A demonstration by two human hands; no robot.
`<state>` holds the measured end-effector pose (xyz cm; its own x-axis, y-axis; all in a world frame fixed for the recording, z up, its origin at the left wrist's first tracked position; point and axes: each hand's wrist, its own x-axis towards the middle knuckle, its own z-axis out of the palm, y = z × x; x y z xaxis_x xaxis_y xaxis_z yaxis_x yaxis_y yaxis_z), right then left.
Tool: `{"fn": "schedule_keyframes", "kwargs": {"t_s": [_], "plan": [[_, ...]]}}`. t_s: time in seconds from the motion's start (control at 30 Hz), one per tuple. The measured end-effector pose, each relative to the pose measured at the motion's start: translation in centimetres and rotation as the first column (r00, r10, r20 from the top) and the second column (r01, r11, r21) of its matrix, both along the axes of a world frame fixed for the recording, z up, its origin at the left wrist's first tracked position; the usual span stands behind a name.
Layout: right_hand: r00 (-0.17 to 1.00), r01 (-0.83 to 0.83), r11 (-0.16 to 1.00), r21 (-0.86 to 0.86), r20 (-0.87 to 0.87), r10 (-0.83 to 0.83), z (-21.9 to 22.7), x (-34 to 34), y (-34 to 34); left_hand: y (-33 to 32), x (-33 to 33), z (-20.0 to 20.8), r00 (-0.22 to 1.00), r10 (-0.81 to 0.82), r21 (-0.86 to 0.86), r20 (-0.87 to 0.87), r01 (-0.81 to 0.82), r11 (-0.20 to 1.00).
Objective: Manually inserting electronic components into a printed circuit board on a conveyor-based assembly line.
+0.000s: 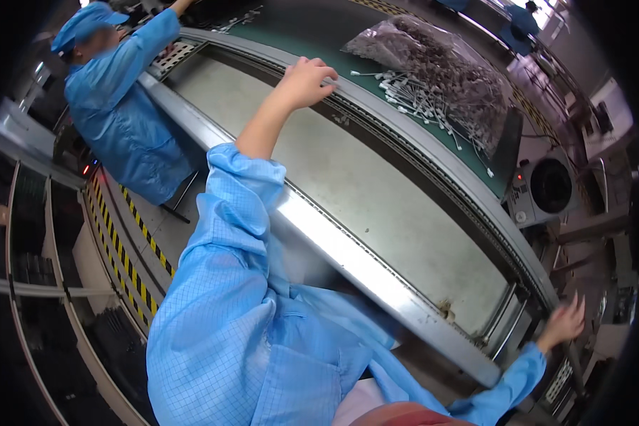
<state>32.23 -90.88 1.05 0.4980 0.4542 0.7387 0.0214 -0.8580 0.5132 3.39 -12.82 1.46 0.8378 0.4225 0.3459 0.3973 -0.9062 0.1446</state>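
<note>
A long conveyor with a pale belt (376, 192) lies across in front of me, between a bright near metal rail (334, 245) and a grey far rail (433, 145). My left hand (307, 84) reaches over the belt to the far rail. Its fingers are bent down over that rail, and their tips are partly hidden. Off the conveyor's right end is my right hand (565, 324), a little blurred, with fingers spread and nothing in it. Beyond the far rail, several white-ended cable pieces (419, 96) lie loose on a green surface (362, 67).
A large clear plastic bag (440, 57) of brownish parts sits beside the loose cables. A person in blue work clothes (124, 113) stands at the conveyor's left end. A round-fronted grey machine (543, 188) is at the right. Striped floor tape (138, 273) and dark shelving (42, 284) are at the left.
</note>
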Motion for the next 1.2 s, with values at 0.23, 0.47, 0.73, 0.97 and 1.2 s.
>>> {"fn": "schedule_keyframes", "kwargs": {"t_s": [0.23, 0.47, 0.73, 0.97, 1.2], "plan": [[0.809, -0.575, 0.779, 0.251, 0.031, 0.587, 3.3, -10.2, 23.4, -5.2, 1.4, -1.0, 0.897, -0.431, 0.026, 0.094, 0.431, 0.902], [0.668, -0.61, 0.683, 0.401, -0.203, 0.716, 2.8, -18.3, 37.3, -0.8, 3.7, -0.8, 0.946, -0.291, 0.145, 0.146, 0.27, 0.952], [0.773, -0.41, 0.828, 0.384, -0.336, 0.538, 0.9, -16.0, 43.6, 5.2, 3.6, -1.0, 0.929, -0.27, 0.042, 0.255, 0.268, 0.962], [0.812, -0.147, 0.902, 0.407, -0.471, 0.345, -2.1, -9.8, 47.4, 2.6, 3.4, 0.5, 0.837, -0.458, 0.074, 0.299, 0.458, 0.886], [0.77, -0.237, 0.826, 0.511, -0.42, 0.481, -0.5, -10.1, 48.0, 4.0, 3.1, 0.0, 0.871, -0.407, 0.042, 0.275, 0.412, 0.91]]}}
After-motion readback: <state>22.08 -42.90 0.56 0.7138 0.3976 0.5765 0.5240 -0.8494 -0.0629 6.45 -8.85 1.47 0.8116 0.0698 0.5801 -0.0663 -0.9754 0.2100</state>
